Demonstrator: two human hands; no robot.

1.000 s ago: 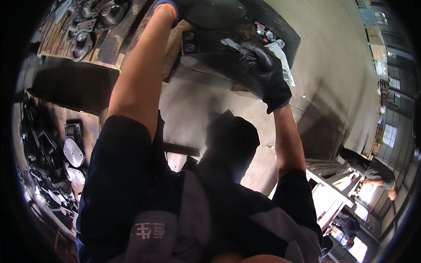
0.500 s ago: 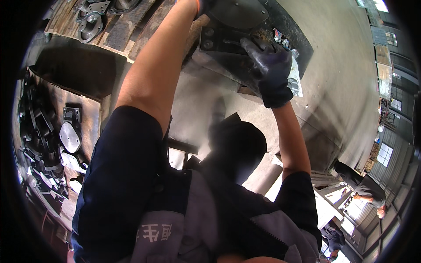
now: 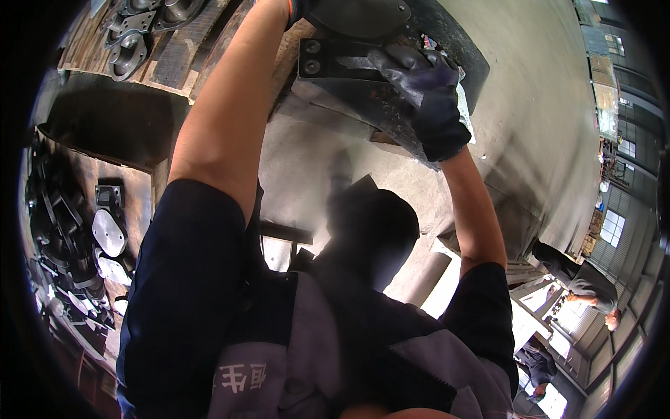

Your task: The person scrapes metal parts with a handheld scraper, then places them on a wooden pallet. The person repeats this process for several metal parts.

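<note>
My right hand (image 3: 427,94), in a dark glove, is at the upper middle with its fingers curled over the right end of a dark metal bracket (image 3: 313,57). The bracket has a block with two round holes and a neck running under my fingers; my palm hides its far end. At the top edge only the cuff of my gloved left hand (image 3: 296,10) shows, so its fingers are out of sight. Beside it lies a dark oval metal plate (image 3: 359,15) with a small hole. Both pieces rest on a black worktop (image 3: 469,59).
Cast metal parts (image 3: 128,56) sit on wooden planks (image 3: 178,59) at the upper left. Lower left, a wooden crate (image 3: 136,185) holds several dark brackets and pale oval plates (image 3: 109,232). Crumpled packaging (image 3: 463,112) is by my right wrist. Two people (image 3: 590,286) are at the far right.
The whole view has shifted, so the bracket and plate appear farther left. My right fingers look slightly closer to the bracket's block. My left arm keeps its reach toward the top edge.
</note>
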